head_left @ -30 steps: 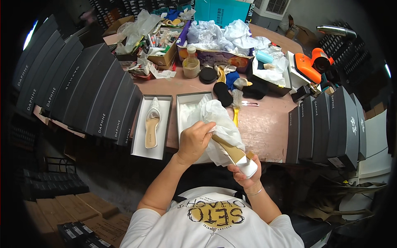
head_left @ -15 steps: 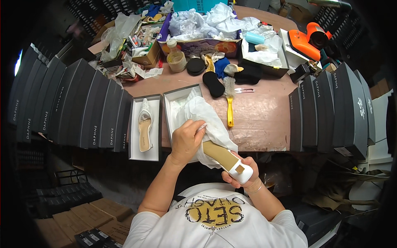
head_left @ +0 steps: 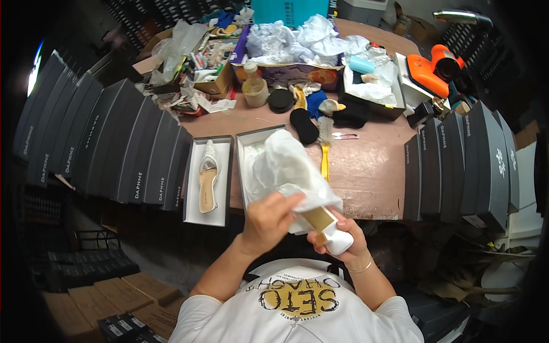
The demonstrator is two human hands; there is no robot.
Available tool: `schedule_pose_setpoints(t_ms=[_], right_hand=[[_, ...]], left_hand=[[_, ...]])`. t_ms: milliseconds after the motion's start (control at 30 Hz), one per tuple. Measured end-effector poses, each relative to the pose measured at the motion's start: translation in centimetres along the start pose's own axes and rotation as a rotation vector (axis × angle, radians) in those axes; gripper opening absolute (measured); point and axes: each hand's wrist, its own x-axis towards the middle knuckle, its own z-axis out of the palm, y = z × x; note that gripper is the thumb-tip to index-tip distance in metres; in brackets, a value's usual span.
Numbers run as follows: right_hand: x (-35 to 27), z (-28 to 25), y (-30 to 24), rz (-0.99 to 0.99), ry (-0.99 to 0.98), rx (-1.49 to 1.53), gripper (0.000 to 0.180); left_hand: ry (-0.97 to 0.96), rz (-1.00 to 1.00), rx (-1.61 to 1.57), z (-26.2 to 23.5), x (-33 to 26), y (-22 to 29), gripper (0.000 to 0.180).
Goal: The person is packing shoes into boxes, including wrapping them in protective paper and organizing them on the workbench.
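Observation:
My right hand (head_left: pixel 347 235) is closed around the heel end of a white shoe with a tan sole (head_left: pixel 341 242), held sole up in front of my chest. White tissue paper (head_left: pixel 289 166) lies over the rest of the shoe and hides its front part. My left hand (head_left: pixel 267 220), slightly blurred, is closed with its fingertips at the paper's near edge. Behind the paper, an open shoebox (head_left: pixel 243 150) lies partly covered. To its left stands another open box (head_left: pixel 220 219), with a white-strapped heeled shoe (head_left: pixel 207 188) in it.
Dark shoeboxes stand in rows at the left (head_left: pixel 126 143) and right (head_left: pixel 452 166). Further back are a yellow-handled brush (head_left: pixel 325 160), a black sponge (head_left: pixel 303 126), a glue jar (head_left: pixel 255 91), a purple carton (head_left: pixel 269 70) of crumpled paper and an orange tool (head_left: pixel 428 74).
The tissue paper now covers more of the sole, leaving mainly the heel end showing. My left hand has moved right and lower along the paper. The view has shifted slightly.

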Motion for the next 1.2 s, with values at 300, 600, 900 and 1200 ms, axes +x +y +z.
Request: schedule_pose_setpoints(t_ms=[300,600,900,1200], right_hand=[[3.6,-1.4,-0.2,-0.631,0.376,-0.596,0.048],[6.0,-4.5,-8.0,-0.423,0.906,-2.226,0.045],[-2.4,-2.4,-4.1,0.355,0.210,-2.153,0.033],[11.4,0.1,2.6,-0.585,0.135,-1.726,0.061]], left_hand=[[-0.058,0.378,-0.135,7.3,-3.6,1.8,0.036],[-0.006,-0.186,0.098,5.8,-1.9,-5.3,0.065],[-0.338,-0.518,-0.113,4.7,0.9,-22.1,0.073],[-0.313,-0.436,-0.471,1.4,6.1,-13.7,0.060]])
